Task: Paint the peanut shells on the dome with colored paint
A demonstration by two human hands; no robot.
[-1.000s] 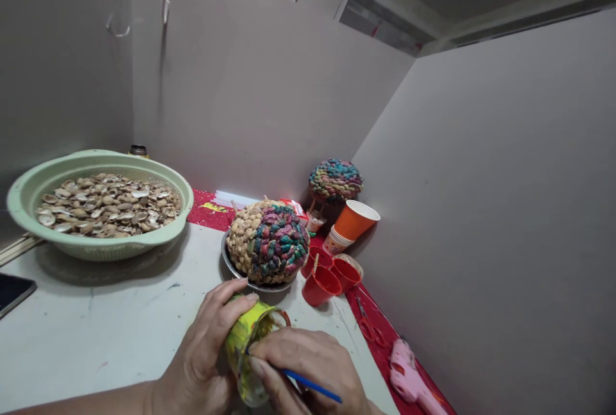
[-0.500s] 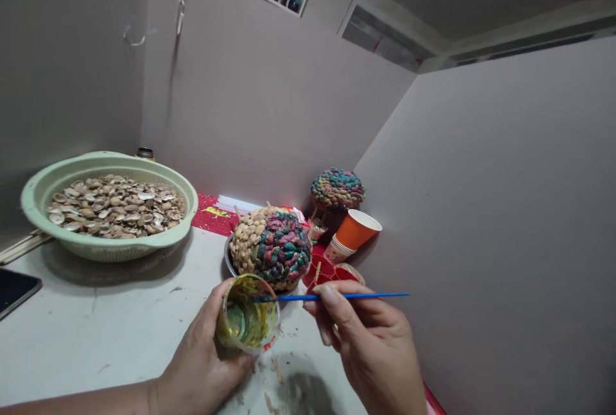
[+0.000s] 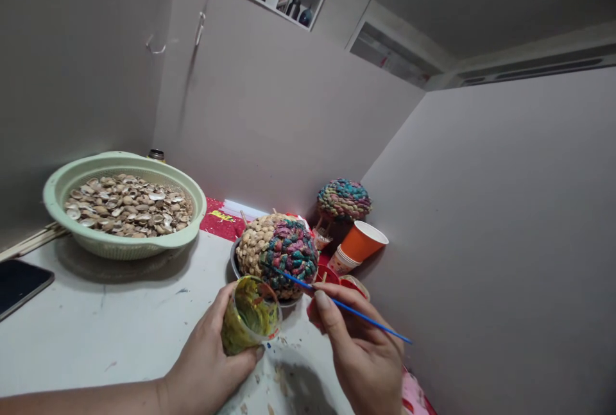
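Observation:
My left hand [image 3: 212, 344] is wrapped round a clear plastic cup [image 3: 253, 312] smeared with yellow-green paint, its mouth tilted towards me. Between the thumb and fingers of my right hand [image 3: 359, 338] is a thin blue paintbrush [image 3: 366, 317]. Its dark bristles lie over the shell-covered dome [image 3: 279, 251], near the line between bare and painted shells; I cannot tell whether they touch. The dome's left part is plain tan, while its right part is painted purple, teal and red. A metal bowl [image 3: 235, 261] holds it, mostly hidden underneath.
A green colander [image 3: 197, 210] full of shells stands at the left, with a phone [image 3: 24, 287] in front of it. Behind the dome are a painted shell piece [image 3: 344, 200], a leaning orange paper cup [image 3: 360, 243] and red cups. Grey panels enclose the table.
My right hand has brought the brush out of the cup and up to the dome, with its tip now pointing up and left. The view has shifted slightly.

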